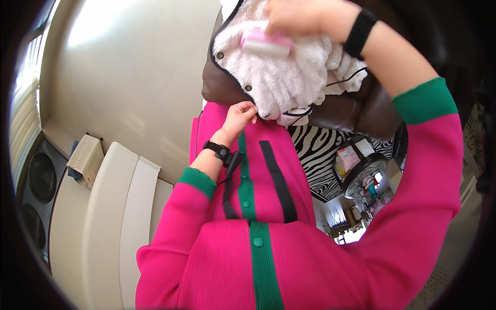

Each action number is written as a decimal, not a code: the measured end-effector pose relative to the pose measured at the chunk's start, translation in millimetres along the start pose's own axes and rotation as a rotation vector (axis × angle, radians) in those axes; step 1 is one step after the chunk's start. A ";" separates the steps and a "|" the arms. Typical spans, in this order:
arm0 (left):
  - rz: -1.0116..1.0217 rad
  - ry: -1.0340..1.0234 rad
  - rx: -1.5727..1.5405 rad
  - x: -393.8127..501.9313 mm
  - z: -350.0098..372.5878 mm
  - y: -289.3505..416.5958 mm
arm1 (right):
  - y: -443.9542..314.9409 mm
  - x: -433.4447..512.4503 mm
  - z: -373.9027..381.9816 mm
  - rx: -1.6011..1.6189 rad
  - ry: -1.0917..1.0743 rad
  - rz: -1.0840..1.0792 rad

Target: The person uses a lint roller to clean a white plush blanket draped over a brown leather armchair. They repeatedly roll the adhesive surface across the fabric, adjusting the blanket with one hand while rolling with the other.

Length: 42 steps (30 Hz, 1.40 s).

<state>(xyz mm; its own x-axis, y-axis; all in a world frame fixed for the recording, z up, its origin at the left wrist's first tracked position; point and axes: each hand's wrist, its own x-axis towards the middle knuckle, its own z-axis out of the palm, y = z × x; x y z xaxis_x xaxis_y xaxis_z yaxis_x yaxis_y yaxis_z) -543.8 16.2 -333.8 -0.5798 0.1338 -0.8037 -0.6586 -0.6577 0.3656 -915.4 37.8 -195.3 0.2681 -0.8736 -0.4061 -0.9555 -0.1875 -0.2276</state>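
Note:
A white fluffy garment (pixel 286 77) with dark edge trim and metal snaps is spread over a brown leather sofa (pixel 341 112). Near its lower corner, my left hand (pixel 241 116) pinches the trimmed edge between thumb and fingers. My right hand (pixel 306 19) is blurred at the top of the view and holds a lint roller (pixel 266 43), pink with a white roll, against the fleece. Its handle is mostly hidden by the hand. Dark cords (pixel 300 113) lie across the garment's lower and right parts.
To the right are a zebra-print rug (pixel 316 155) and a round glass table (pixel 364 174) bearing several small items. At left stand a perforated cream basket (pixel 86 159), pale furniture (pixel 106 217) and a dark loudspeaker (pixel 40 182). A black device (pixel 224 153) is strapped to my left wrist.

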 end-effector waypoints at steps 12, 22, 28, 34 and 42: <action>0.086 0.001 0.007 -22.3 -18.7 17.2 | 53.7 -127.4 -93.8 -0.173 0.534 0.554; 0.007 0.099 0.355 -14.4 -12.3 42.9 | -101.7 -23.5 36.9 0.163 -0.060 -0.193; 0.015 0.153 0.340 -10.9 -24.8 33.2 | -17.7 -36.6 59.1 0.209 0.250 -0.062; 0.036 0.154 0.312 -11.5 -25.8 32.3 | 94.4 -125.1 -10.4 -0.168 0.015 0.443; 0.016 0.157 0.356 -10.7 -26.6 37.0 | 88.1 -143.4 -54.1 0.044 0.508 0.627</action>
<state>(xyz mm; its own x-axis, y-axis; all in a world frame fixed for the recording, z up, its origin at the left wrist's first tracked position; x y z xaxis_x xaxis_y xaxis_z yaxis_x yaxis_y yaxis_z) -549.2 -29.3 -324.1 -0.5293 -0.0076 -0.8484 -0.7912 -0.3567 0.4968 -1044.7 122.2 -109.2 -0.4148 -0.9097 -0.0203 -0.9011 0.4137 -0.1301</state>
